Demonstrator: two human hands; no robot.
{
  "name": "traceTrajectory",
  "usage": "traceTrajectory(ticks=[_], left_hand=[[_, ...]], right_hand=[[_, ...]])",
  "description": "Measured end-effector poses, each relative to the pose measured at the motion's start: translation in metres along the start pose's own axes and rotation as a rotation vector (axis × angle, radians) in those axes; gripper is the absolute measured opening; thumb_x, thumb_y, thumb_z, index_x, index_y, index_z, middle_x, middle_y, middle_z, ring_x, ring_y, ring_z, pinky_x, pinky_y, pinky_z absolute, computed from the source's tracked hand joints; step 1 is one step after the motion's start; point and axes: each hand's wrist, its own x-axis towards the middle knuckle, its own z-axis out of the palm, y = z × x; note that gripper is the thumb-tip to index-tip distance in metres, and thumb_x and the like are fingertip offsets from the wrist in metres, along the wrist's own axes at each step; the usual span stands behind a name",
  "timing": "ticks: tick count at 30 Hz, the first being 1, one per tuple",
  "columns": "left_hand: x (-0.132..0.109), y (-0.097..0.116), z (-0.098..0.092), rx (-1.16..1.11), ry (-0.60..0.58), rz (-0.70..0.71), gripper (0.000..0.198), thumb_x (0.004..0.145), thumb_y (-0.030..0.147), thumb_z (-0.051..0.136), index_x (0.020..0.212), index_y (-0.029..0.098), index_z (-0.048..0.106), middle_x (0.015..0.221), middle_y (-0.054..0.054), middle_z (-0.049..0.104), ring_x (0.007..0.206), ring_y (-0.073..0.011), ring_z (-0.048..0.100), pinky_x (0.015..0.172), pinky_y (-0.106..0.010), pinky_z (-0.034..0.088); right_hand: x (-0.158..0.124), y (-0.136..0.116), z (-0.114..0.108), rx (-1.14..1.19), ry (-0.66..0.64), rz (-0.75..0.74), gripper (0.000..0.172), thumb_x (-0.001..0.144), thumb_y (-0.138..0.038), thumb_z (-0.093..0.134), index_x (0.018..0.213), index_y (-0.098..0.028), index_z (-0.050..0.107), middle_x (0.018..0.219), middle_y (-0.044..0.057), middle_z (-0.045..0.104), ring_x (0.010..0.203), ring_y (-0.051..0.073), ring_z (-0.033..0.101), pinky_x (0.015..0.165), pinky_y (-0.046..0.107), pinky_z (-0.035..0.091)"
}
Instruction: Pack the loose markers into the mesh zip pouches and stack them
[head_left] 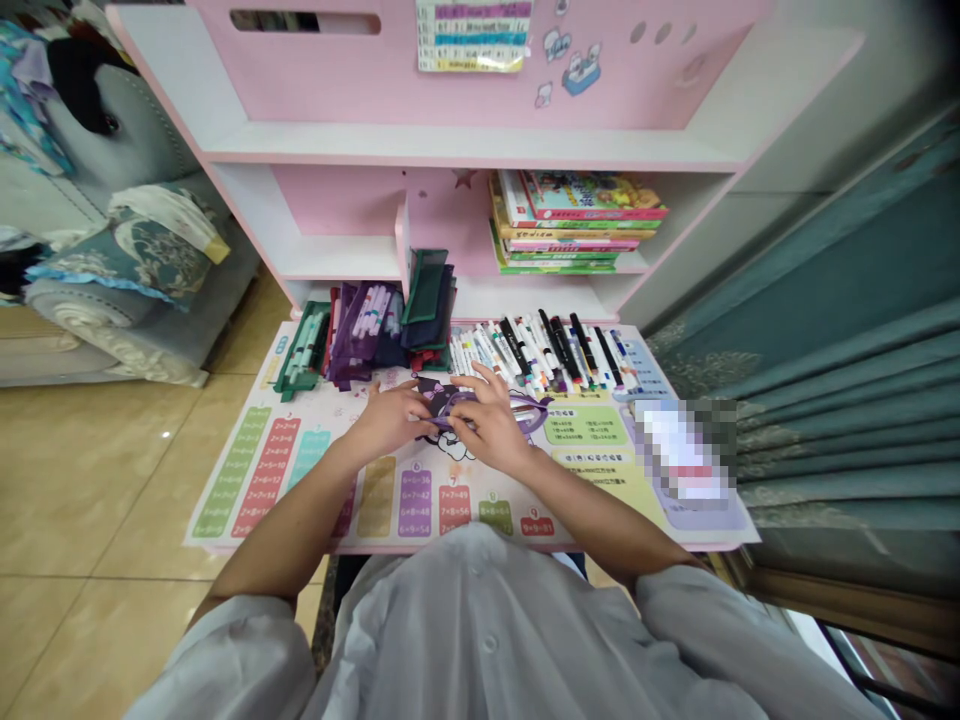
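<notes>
A purple zippered mesh pouch lies at the middle of the desk, its mouth spread and a pale marker or two showing inside. At the pouch's left end, my left hand pinches the edge with its fingertips. My right hand reaches over the pouch, thumb and fingers closed on its zipper edge close to my left fingertips. Just beyond my hands, a row of loose markers with white and black barrels spreads to the right. Filled mesh pouches, one purple and one green, are piled to the left.
The desk mat is printed with multiplication tables. A blurred-out phone-like object lies at right. Stacked books sit on the pink shelf behind. A curtain hangs at right, a sofa stands at left.
</notes>
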Motion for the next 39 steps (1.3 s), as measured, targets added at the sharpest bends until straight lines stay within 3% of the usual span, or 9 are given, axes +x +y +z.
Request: traceTrajectory(ticks=[6,19,28,39], left_hand=[[0.000,-0.001,-0.002,0.022,-0.009,-0.046,0.011,0.080,0.037,0.070,0.078,0.030,0.078,0.118,0.000,0.072,0.138,-0.0347,0.042,0.116,-0.067,0.008],[0.000,-0.003,-0.002,0.044,0.017,-0.012,0.011,0.078,0.035,0.070,0.073,0.029,0.076,0.111,-0.001,0.075,0.135,-0.0301,0.047,0.118,-0.060,0.016],[-0.001,-0.003,-0.005,0.055,0.008,-0.069,0.011,0.080,0.033,0.069,0.073,0.029,0.077,0.112,-0.002,0.074,0.138,-0.0318,0.043,0.118,-0.063,0.011],[0.000,-0.012,-0.002,0.050,0.038,-0.010,0.015,0.078,0.035,0.068,0.067,0.026,0.074,0.105,-0.002,0.075,0.136,-0.0316,0.044,0.117,-0.057,0.021]], right_hand=[[0.001,0.002,-0.003,0.001,-0.027,0.018,0.018,0.085,-0.023,0.058,0.072,-0.022,0.069,0.131,0.008,0.059,0.143,0.037,0.027,0.112,0.061,0.027],[0.001,0.004,-0.003,0.009,-0.024,0.028,0.018,0.085,-0.024,0.058,0.071,-0.022,0.068,0.131,0.008,0.059,0.142,0.036,0.028,0.111,0.062,0.026],[0.001,0.009,-0.003,-0.001,0.001,0.042,0.016,0.083,-0.023,0.059,0.070,-0.022,0.068,0.129,0.008,0.060,0.140,0.035,0.032,0.112,0.061,0.025],[0.001,0.013,-0.003,-0.017,0.004,0.066,0.017,0.082,-0.022,0.059,0.068,-0.022,0.068,0.129,0.007,0.060,0.142,0.035,0.029,0.113,0.061,0.024]])
